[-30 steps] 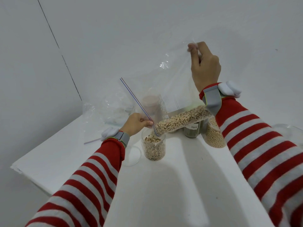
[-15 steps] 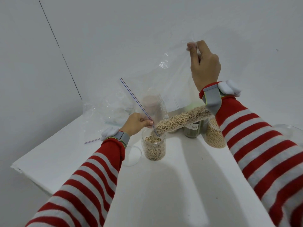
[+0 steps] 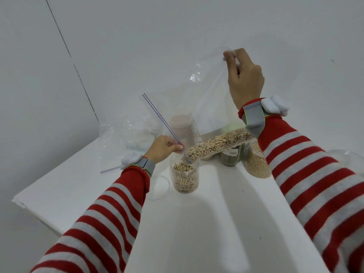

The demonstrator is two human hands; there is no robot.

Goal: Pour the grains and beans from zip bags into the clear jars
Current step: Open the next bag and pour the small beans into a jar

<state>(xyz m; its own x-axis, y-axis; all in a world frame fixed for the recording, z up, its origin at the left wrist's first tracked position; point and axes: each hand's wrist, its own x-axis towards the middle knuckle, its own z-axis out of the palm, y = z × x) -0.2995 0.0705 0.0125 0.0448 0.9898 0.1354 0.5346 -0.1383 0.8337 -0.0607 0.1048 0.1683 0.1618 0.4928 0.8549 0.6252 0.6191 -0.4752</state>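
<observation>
A: Where's the zip bag (image 3: 206,107)?
B: Slung between both grips. The right grip (image 3: 245,79) pinches its raised corner, the left grip (image 3: 163,148) pinches the zip edge, and the clear jar (image 3: 185,178) is just below it.
A: Handling?
B: Limp, slippery film, I'd judge. The black-eyed peas (image 3: 216,143) weigh down the fold, so take corners, not the middle.

Red and grey striped sleeves (image 3: 110,209) reach both wrists; behind each of the hands, a grey strap (image 3: 254,120) carries a white pod (image 3: 274,105)
</observation>
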